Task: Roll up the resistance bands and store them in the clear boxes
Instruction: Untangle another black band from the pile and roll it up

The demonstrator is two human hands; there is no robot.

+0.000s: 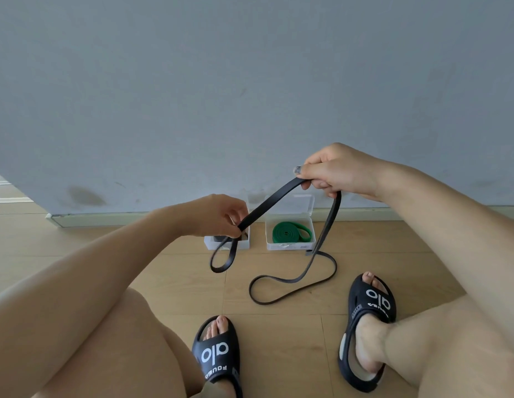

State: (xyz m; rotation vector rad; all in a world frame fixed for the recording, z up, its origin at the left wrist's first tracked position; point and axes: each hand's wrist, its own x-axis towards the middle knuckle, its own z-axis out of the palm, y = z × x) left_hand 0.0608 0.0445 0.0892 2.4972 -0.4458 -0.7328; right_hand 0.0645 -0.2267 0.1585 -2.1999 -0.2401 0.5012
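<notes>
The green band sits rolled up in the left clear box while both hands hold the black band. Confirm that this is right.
One detail is wrong: the head view shows the rolled green band in the right clear box, not the left one. The rest stands: the left hand and right hand both hold the black band.
</notes>
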